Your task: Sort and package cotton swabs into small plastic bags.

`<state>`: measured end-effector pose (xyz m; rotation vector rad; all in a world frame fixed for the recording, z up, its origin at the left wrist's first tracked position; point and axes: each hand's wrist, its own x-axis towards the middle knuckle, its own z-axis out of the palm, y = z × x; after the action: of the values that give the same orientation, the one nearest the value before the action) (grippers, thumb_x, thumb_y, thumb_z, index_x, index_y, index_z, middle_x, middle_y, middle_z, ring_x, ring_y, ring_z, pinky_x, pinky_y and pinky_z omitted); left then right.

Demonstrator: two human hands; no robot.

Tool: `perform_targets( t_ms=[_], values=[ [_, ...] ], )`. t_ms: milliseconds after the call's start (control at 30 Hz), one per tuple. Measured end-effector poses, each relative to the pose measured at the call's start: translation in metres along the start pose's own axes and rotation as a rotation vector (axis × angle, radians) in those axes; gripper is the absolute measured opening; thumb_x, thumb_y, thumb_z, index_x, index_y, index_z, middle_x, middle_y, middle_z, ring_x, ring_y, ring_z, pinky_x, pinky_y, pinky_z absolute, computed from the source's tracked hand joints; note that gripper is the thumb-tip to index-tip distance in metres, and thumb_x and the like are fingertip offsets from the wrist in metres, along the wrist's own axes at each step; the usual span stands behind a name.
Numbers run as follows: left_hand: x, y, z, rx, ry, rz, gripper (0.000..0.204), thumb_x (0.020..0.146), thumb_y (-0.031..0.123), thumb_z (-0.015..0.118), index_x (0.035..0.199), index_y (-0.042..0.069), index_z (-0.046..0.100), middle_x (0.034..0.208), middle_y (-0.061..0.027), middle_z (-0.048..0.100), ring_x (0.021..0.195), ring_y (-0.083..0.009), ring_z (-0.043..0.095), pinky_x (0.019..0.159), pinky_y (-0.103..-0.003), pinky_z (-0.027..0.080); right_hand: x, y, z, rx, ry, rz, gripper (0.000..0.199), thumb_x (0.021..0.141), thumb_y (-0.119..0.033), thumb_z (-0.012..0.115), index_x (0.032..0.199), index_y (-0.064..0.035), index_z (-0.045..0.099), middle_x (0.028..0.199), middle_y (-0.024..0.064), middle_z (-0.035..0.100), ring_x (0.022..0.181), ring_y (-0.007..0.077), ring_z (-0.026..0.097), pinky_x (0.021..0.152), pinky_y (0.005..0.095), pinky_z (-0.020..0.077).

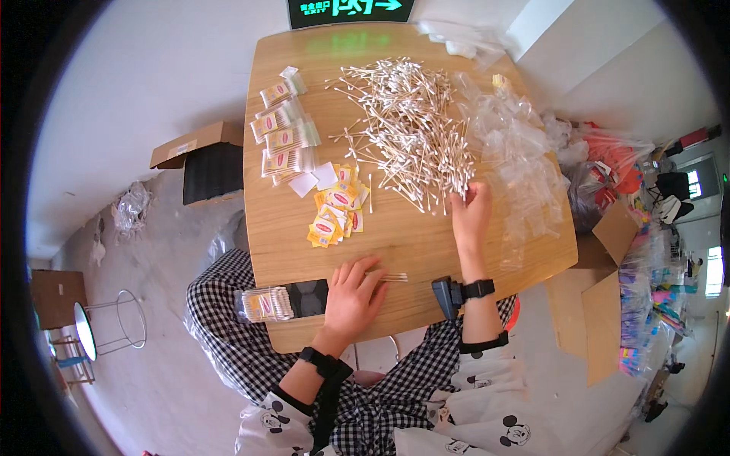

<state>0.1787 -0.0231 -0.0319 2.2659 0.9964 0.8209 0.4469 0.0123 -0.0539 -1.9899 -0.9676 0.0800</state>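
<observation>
A big loose heap of wooden-stick cotton swabs [411, 114] covers the upper middle of the table. At the heap's near right edge my right hand [471, 216] pinches at swabs with thumb and fingers; how many it holds is hidden. My left hand [356, 296] lies flat near the front edge, fingers stretched out. A few swab sticks [394, 277] poke out beside its fingertips. Left of that hand are a black phone-like slab [308, 297] and a clear bag packed with swabs and a yellow card [266, 304]. Yellow printed cards [334, 213] lie in a loose pile near the middle.
Filled swab packets [285, 137] stack along the table's left side. Clear plastic bags [525, 159] spread over its right side. An open cardboard box [589, 296] stands at the right, another box [205, 163] at the left. A round stool [87, 330] is on the floor.
</observation>
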Motion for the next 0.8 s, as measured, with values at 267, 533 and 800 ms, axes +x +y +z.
perform_targets(
  t_ms=[267,533,800],
  values=[
    [-0.002,-0.001,-0.003,-0.065,-0.010,0.065,0.019,0.077,0.008,0.075,0.095,0.007,0.071,0.099,-0.0055,0.065,0.095,-0.0277,0.060,0.082,-0.041,0.048,-0.056,0.018,-0.049,0.041,-0.167,-0.006,0.017,0.082,0.002,0.071,0.090,-0.0017,0.056,0.076,0.0106,0.060,0.068,0.0219,0.060,0.066,0.0318,0.0495],
    [0.001,0.001,-0.005,-0.072,-0.013,0.084,0.020,0.076,0.009,0.076,0.096,0.008,0.071,0.099,-0.0056,0.065,0.093,-0.0276,0.060,0.081,-0.041,0.048,-0.101,-0.028,-0.058,0.032,-0.332,0.018,0.017,0.084,0.001,0.069,0.096,-0.0024,0.058,0.087,0.0119,0.062,0.074,0.0246,0.063,0.065,0.0331,0.0499],
    [-0.001,-0.002,-0.001,-0.061,0.013,0.092,0.021,0.076,0.009,0.074,0.096,0.007,0.069,0.100,-0.0061,0.063,0.095,-0.0273,0.059,0.082,-0.040,0.047,-0.099,-0.072,-0.044,0.264,-0.666,0.065,0.028,0.088,-0.003,0.070,0.114,0.0009,0.059,0.098,0.0141,0.068,0.083,0.0242,0.068,0.071,0.0338,0.0560]
  ],
)
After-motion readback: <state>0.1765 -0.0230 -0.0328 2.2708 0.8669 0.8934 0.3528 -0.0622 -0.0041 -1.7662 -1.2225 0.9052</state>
